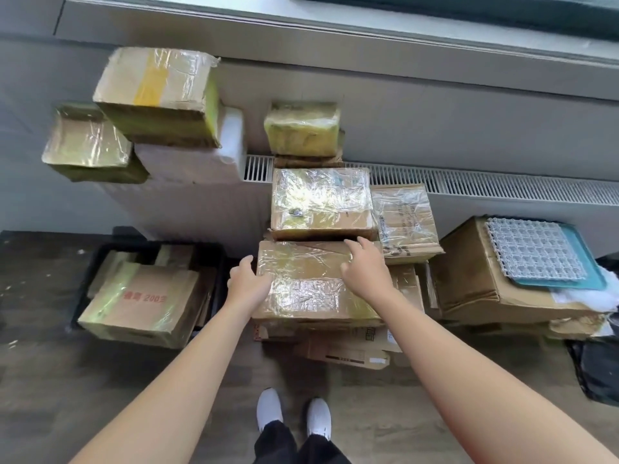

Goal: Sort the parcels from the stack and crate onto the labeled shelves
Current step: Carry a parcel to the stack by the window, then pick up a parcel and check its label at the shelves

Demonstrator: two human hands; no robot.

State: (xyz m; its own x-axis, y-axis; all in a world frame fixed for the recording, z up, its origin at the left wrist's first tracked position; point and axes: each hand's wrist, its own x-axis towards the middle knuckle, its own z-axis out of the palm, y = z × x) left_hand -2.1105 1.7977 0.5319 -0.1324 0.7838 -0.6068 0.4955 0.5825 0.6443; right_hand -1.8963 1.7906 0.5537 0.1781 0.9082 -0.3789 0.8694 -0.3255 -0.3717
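At the near stack (338,351), left hand (246,279) grips the top parcel (308,286) at its left edge, right hand (365,267) rests loosely on it: pickup step, level lift probably next.

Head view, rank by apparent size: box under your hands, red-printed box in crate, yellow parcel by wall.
Largest, too alike to rank: centre box, red-printed box.
Smallest: yellow parcel, though farther away.
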